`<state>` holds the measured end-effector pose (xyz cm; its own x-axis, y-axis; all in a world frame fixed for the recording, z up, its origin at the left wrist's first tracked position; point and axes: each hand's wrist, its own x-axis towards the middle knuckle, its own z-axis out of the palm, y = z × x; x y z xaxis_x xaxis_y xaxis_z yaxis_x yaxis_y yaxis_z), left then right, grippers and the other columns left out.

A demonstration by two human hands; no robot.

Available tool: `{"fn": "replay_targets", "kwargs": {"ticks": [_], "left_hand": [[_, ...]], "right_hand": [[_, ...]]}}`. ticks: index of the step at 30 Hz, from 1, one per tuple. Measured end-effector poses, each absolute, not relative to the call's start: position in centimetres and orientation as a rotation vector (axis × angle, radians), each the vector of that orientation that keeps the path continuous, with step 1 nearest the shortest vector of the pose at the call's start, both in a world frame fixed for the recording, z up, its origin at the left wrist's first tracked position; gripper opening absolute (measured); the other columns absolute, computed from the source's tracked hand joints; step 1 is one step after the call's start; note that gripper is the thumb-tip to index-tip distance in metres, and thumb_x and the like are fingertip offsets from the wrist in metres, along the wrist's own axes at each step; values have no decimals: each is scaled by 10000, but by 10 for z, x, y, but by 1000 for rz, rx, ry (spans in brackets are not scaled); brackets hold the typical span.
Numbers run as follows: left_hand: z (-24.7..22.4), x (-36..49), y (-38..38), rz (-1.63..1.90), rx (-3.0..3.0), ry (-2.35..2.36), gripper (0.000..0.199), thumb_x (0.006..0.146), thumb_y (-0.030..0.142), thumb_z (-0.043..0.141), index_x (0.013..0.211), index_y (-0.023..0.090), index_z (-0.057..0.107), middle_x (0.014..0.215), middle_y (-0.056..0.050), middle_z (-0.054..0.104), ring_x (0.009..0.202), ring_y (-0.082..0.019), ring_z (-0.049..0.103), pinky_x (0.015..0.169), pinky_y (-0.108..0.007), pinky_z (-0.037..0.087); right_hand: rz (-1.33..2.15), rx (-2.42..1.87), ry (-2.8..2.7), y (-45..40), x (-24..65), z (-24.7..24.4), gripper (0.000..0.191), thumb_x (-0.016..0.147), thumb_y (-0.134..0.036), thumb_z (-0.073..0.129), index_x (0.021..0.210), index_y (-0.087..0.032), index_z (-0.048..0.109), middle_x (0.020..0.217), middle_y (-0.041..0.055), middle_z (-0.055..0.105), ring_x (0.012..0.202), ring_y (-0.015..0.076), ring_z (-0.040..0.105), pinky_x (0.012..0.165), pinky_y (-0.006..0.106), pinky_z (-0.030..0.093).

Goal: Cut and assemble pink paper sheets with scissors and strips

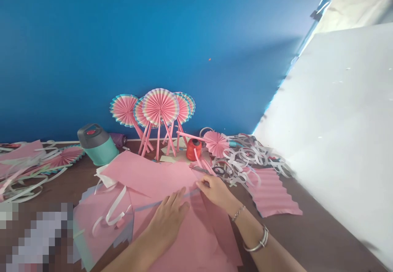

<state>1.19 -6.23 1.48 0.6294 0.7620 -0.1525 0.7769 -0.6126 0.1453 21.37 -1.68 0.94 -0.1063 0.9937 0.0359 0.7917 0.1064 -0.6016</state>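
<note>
Pink paper sheets (190, 239) lie stacked in front of me on the brown table. Across the upper sheet runs a thin grey-blue strip (149, 206), slanting slightly up to the right. My left hand (168, 218) lies flat over the strip and paper, its fingers stretched out. At the strip's right end, my right hand (215, 191) is closed in a pinch, with thumb and forefinger together on the strip. A loose pink sheet (144, 173) lies just beyond both hands. Scissors (199, 168) lie partly visible behind my right hand.
Pink pleated paper fans (160, 107) stand against the blue panel (184, 38). A teal flask (100, 147) is at the back left, a red thread spool (193, 150) at the centre. Curled white strips (245, 157) and a pleated pink sheet (274, 194) are on the right.
</note>
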Motion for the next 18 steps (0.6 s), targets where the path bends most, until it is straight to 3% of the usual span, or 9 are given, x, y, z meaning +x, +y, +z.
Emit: {"fn": "replay_targets", "kwargs": {"ticks": [3,8,14,16,18], "left_hand": [[15,11,-65,-80,2632,1330,601,696,-61,305,1191,208,515,1502,-77,267,1261,-276,379,913,-437,407],[17,9,-63,42,2621,1311,519,710,-38,313,1090,213,563,1414,-51,407,1180,-230,447,911,-410,425],[20,5,-58,660,2421,1317,361,775,20,303,794,206,611,1079,-54,620,970,-188,544,815,-327,478],[20,3,-57,856,2330,1371,352,814,61,311,825,222,624,949,-44,653,905,-184,564,740,-303,492],[20,1,-55,968,2306,1422,338,846,104,333,953,238,624,944,-38,662,916,-193,567,769,-325,486]], "right_hand": [[681,-1663,-1986,-19,213,12,262,829,-342,534,642,-184,627,670,23,669,645,163,592,625,260,400],[726,-1588,-1983,-19,213,8,122,785,-196,555,688,-181,627,737,22,682,698,159,601,642,253,404],[610,-1505,-1989,-16,214,8,122,836,-202,494,744,-180,571,789,30,636,741,163,575,671,268,397],[561,-1532,-1991,-17,213,10,122,837,-186,481,745,-179,561,795,28,612,740,159,562,670,268,390],[560,-1533,-2001,-19,211,14,132,834,-169,480,724,-180,553,780,22,595,730,153,549,659,261,386]]}}
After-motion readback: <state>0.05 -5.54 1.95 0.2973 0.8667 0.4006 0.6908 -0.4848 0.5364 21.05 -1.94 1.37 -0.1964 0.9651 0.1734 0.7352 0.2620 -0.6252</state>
